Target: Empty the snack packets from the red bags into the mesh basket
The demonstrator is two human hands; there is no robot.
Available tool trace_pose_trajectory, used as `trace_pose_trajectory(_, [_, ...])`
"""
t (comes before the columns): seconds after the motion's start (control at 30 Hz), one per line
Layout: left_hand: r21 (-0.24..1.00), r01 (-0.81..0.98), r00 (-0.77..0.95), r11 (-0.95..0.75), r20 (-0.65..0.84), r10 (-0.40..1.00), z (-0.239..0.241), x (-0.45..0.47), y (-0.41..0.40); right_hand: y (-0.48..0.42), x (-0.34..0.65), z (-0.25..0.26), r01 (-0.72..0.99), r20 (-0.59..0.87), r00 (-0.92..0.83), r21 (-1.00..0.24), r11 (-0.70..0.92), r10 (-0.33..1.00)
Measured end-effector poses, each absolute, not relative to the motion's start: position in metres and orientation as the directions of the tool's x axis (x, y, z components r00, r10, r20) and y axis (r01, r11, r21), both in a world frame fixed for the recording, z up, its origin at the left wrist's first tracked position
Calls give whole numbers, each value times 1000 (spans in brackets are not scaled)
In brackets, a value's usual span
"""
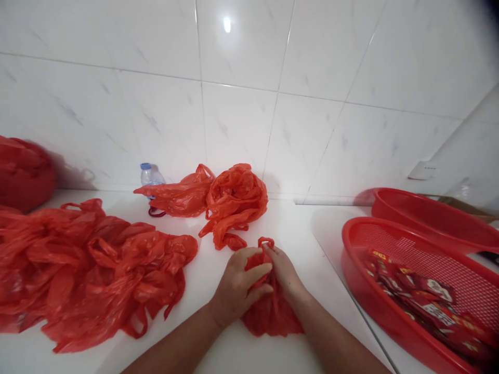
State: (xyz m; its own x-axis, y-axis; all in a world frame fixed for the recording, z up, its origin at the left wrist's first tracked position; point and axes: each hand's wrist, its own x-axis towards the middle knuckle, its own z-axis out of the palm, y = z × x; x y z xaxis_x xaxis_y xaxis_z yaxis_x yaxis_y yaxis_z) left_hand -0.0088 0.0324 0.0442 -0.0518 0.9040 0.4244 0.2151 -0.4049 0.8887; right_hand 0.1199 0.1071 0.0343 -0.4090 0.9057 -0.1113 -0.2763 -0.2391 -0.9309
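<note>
A small red plastic bag (275, 314) rests on the white tabletop, gathered upward between my two hands, with a loop of its handle standing up at the top. My left hand (237, 285) wraps around the bag's left side, its fingers curled and somewhat apart, the thumb hidden. On the other side, my right hand (286, 272) pinches the gathered neck just below the loop. What the bag contains cannot be seen. Just behind my hands lies a crumpled roll of red plastic bags (237, 197).
A heap of red plastic bags (89, 270) covers the left side. A clear bottle with a blue cap (146, 174) stands by the tiled wall. On the right, a red mesh basket (351, 259) holds several red snack packets (424, 301), with another red basket (424, 215) behind.
</note>
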Motion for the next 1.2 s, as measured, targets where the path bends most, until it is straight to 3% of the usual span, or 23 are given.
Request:
trace_pose_trajectory(0.23, [958, 72, -306, -278, 286, 908, 33, -9, 47, 109, 132, 36, -287, -140, -602, -880, -377, 786])
trace_pose_trajectory(0.4, [977, -138, -168, -164, 140, 976, 28, -14, 51, 112, 143, 42, -249, -62, -713, -909, -334, 698])
trace_pose_trajectory(0.63, [982, 18, -231, -186, 185, 955, 26, -13, 50, 115, 141, 44, -31, 26, -653, -999, 8, 757])
trace_pose_trajectory(0.77, [962, 158, -207, -225, 255, 945, 29, -8, 45, 121, 140, 31, 167, 148, -460, -954, 249, 875])
trace_pose_trajectory(0.9, [887, 338, -117, -315, 371, 921, 29, -5, 42, 125, 144, 27, 310, 204, -399, -888, 341, 894])
trace_pose_trajectory(1.03, [798, 453, -19, -397, 454, 891, 24, -7, 42, 124, 144, 33, 227, 159, -390, -938, 262, 907])
trace_pose_trajectory(1.2, [729, 547, -24, -410, 504, 863, 24, -12, 44, 123, 143, 42, -110, -21, -522, -990, -92, 853])
